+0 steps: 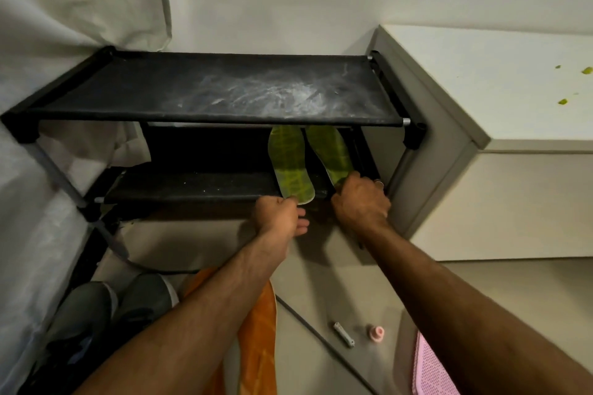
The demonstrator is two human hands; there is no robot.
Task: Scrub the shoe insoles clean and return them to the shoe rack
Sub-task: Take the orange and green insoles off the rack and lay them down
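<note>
On the lower shelf (192,187) of the black shoe rack (218,90), two green insoles (290,160) lie side by side. Both arms reach forward: left hand (279,213) pinches the left insole's heel, right hand (361,199), knuckles up, grips the right insole (329,149).

You see two insoles side by side on the shoe rack's (224,106) lower shelf (192,187), right end: left insole (290,163), right insole (330,151). A cabinet (481,144) stands right of the rack; shoes (106,308) sit front-left on the floor.
</note>
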